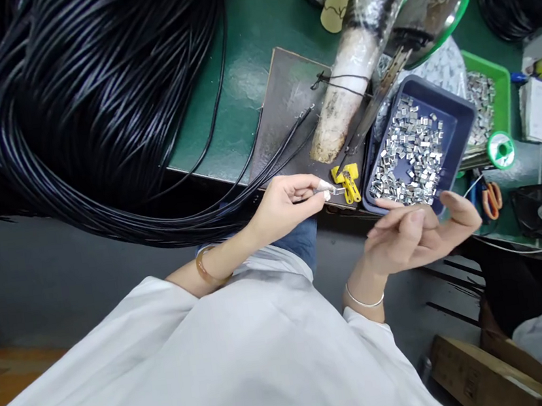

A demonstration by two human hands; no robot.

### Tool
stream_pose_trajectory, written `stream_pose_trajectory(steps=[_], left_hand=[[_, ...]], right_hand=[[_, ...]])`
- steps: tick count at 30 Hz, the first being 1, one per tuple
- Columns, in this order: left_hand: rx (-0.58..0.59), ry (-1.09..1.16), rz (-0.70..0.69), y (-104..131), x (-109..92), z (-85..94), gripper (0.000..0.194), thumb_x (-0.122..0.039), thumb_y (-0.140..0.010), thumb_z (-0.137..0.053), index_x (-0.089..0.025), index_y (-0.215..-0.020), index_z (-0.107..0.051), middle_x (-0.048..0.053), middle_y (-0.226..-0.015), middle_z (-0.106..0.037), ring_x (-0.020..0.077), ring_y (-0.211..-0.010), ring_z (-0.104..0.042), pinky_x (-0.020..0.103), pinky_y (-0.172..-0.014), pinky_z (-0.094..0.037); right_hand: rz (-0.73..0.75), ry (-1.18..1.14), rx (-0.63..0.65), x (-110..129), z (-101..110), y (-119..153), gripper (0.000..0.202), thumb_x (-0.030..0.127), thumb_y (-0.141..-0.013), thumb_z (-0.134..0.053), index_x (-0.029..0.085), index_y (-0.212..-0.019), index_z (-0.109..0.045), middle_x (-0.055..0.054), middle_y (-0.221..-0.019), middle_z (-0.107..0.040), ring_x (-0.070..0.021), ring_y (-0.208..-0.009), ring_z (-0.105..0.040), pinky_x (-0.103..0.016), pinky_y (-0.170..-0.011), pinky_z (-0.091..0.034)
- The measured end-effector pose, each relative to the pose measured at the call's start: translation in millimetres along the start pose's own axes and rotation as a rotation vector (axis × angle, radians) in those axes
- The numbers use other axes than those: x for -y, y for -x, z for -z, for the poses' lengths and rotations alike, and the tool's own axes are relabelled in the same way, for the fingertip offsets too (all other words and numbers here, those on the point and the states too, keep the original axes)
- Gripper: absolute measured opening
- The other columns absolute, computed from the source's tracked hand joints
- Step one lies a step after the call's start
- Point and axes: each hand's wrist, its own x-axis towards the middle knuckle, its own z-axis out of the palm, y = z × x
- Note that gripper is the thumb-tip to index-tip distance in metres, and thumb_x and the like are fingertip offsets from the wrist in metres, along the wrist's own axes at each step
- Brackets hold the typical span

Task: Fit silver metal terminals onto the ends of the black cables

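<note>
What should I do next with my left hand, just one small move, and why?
I'd probably ease the small metal tip in your left hand slightly toward the yellow piece. Your fingertips already pinch it, and it points at that piece, right beside it. I can't tell whether they touch, so go gently.

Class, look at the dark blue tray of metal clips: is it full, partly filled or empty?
Partly filled: clips cover much of the blue tray, but bare floor shows.
</note>
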Motion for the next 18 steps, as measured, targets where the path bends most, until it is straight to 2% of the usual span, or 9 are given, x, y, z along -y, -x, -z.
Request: stream_pose_trajectory(steps=[2, 4, 8, 10, 18], left_hand=[[-0.034, 0.026, 0.001, -3, 1, -0.8, 0.013, -0.024, -0.075, -0.07, -0.012, -0.079, -0.074, -0.002, -0.061, -0.058, 0.0046, -0.053, -0.042, 0.019, -0.051, -0.034], [-0.056, 0.042, -0.011, -6, 1, -1.7, 0.012, -0.024, -0.075, -0.071, -0.012, -0.076, -0.073, -0.001, -0.065, -0.063, 0.0056, -0.057, -0.049, 0.019, -0.055, -0.04], [-0.075, 0.059, -0.074, -10, 2, -3.6, 0.009, -0.021, -0.077, -0.071, -0.013, -0.074, -0.072, 0.001, -0.071, -0.069, 0.0075, -0.065, -0.059, 0.019, -0.065, -0.049], [-0.092, 0.06, -0.095, -12, 4, -4.5, 0.007, -0.019, -0.076, -0.07, -0.013, -0.073, -0.072, 0.001, -0.071, -0.07, 0.0079, -0.066, -0.061, 0.019, -0.066, -0.05], [-0.14, 0.005, -0.137, -18, 9, -8.0, 0.007, -0.016, -0.078, -0.068, -0.012, -0.073, -0.07, -0.001, -0.063, -0.066, 0.0071, -0.059, -0.061, 0.017, -0.06, -0.05]], right_hand=[[-0.019, 0.04, 0.054, -1, -1, 3, 0.021, 0.018, -0.094, -0.055, 0.025, -0.114, -0.058, 0.008, -0.067, -0.066, -0.0099, -0.049, -0.065, -0.031, -0.065, -0.065], [-0.04, 0.127, 0.146, -3, -2, 9, 0.016, 0.015, -0.092, -0.058, 0.023, -0.106, -0.059, 0.003, -0.082, -0.074, -0.0142, -0.07, -0.075, -0.033, -0.073, -0.066], [-0.053, 0.206, 0.357, -9, -3, 19, 0.009, 0.018, -0.088, -0.065, 0.022, -0.094, -0.06, -0.002, -0.102, -0.074, -0.0173, -0.09, -0.075, -0.034, -0.076, -0.065], [-0.029, 0.214, 0.379, -12, -4, 21, 0.008, 0.018, -0.088, -0.065, 0.022, -0.093, -0.061, -0.003, -0.105, -0.073, -0.0161, -0.092, -0.074, -0.033, -0.078, -0.065], [0.0, 0.215, 0.327, -17, -13, 17, 0.012, 0.012, -0.084, -0.069, 0.022, -0.09, -0.065, 0.0, -0.096, -0.072, -0.0134, -0.089, -0.071, -0.03, -0.076, -0.062]])
